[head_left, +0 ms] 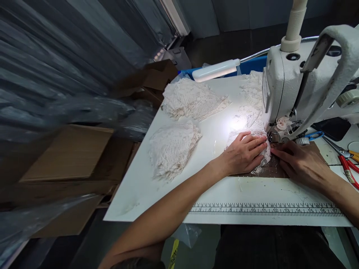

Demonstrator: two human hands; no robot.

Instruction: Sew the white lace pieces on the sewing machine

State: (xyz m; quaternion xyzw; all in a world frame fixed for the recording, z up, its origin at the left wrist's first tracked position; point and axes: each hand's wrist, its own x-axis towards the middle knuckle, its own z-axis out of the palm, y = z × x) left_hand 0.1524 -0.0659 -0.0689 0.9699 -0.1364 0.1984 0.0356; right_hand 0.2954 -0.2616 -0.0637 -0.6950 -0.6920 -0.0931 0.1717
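Observation:
A piece of white lace fabric (265, 155) lies under the needle area of the white sewing machine (280, 86). My left hand (246, 151) rests flat on the lace just left of the presser foot, its fingers stretched out and close together. Right of the foot, my right hand (297, 160) is closed, thumb and index finger at the lace's edge and the other fingers curled beneath. Its fingertips partly hide the fabric edge. A brown plate (311, 151) lies beneath both hands. More lace (251, 93) trails behind the machine head.
Two lace stacks (193, 99) (174, 149) sit on the white table (131, 194). A lamp (215, 71) lights the work. Red-handled scissors (347, 170) lie at right, a printed ruler (266, 210) runs along the front edge. Cardboard boxes (67, 153) stand left.

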